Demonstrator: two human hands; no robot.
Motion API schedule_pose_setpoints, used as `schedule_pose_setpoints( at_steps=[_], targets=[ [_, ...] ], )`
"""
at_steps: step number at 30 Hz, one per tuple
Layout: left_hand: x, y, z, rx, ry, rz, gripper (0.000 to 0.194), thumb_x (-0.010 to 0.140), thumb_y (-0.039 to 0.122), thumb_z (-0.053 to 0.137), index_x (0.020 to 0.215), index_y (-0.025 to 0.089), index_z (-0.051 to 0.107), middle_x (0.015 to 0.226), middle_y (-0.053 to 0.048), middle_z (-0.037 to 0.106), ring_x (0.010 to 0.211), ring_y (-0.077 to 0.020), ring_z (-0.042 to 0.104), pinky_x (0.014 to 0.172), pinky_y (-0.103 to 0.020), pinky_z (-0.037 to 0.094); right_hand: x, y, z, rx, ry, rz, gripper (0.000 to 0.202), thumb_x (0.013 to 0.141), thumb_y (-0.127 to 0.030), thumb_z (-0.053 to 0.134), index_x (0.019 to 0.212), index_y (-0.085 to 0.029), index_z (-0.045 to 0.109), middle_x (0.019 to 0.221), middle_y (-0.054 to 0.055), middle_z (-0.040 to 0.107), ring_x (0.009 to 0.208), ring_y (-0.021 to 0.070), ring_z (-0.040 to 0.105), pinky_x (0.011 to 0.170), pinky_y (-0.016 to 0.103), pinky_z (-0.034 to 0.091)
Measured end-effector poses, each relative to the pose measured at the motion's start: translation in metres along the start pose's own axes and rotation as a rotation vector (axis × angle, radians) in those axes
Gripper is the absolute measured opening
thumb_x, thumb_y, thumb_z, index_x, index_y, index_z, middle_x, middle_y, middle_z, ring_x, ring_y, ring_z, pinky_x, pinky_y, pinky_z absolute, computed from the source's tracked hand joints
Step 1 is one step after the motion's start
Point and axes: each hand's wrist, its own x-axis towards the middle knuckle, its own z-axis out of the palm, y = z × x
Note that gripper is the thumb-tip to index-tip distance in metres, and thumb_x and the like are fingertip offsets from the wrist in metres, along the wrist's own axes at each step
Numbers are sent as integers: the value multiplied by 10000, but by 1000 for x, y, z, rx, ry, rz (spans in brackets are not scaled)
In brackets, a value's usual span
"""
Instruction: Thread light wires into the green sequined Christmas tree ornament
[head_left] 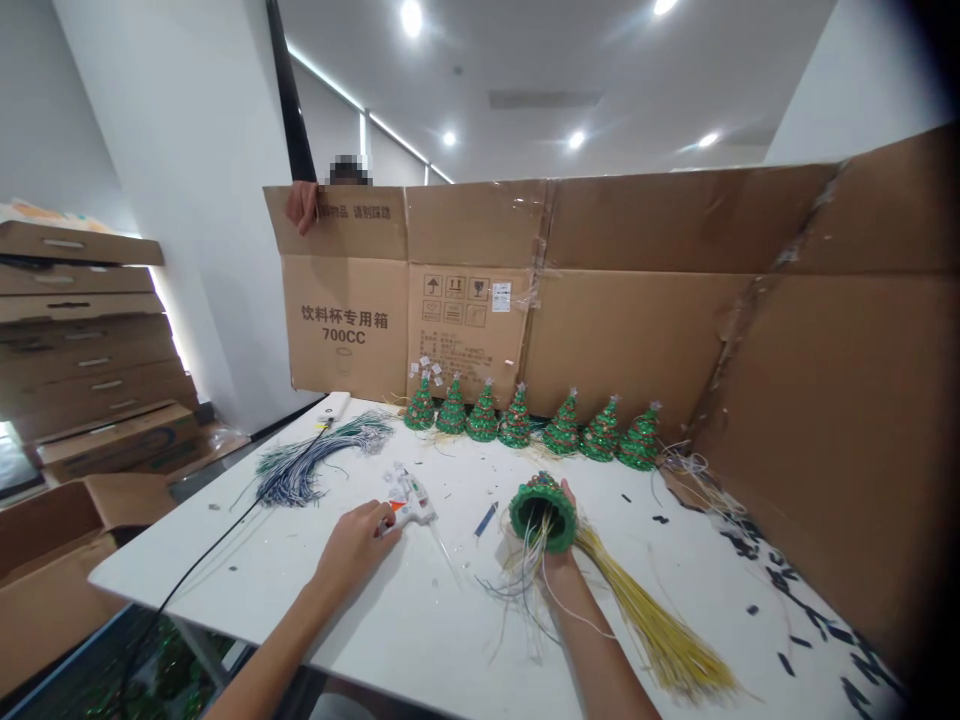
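Observation:
My right hand is closed around a small green Christmas tree, tipped so its hollow base faces me. Thin pale and dark wires hang out of that opening, some of them over my wrist. On the left, my left hand has its fingers wrapped on the handle of a white hot glue gun, which rests on the table with its nozzle pointing away. A blue pen-like stick lies between my hands. Beside my right forearm spreads a bundle of yellow wires.
Several finished-looking green trees stand in a row before a tall cardboard screen. A bundle of blue and green wires and a black cord lie left. Black scraps litter the white table. Another person's hand grips the cardboard.

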Motion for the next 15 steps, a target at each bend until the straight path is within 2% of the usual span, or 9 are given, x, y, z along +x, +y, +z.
schedule_pose_setpoints(
  at_steps=[7, 11, 15],
  targets=[
    [13, -18, -6, -53, -76, 58, 134, 913, 365, 638, 927, 241, 688, 893, -24, 706, 804, -199, 644, 730, -302, 424, -1, -5, -14, 7, 42, 6, 380, 989, -391, 664, 1315, -202, 616, 1337, 105, 633, 1111, 255, 669, 929, 472, 587],
    [25, -36, -18, -102, -147, 113, 94, 879, 333, 675, 903, 244, 700, 879, -9, 711, 782, -185, 648, 735, -285, 446, -1, -8, -16, -3, 73, 21, 371, 992, -393, 659, 1310, -207, 620, 1338, 104, 633, 1109, 252, 669, 930, 468, 587],
    [39, -53, -33, -128, -211, 190, 85, 888, 290, 658, 927, 254, 724, 936, -11, 714, 839, -176, 672, 785, -270, 470, -4, -8, -10, -32, 65, 29, 373, 991, -392, 661, 1311, -204, 618, 1336, 104, 634, 1108, 253, 669, 928, 468, 587]
  ],
)
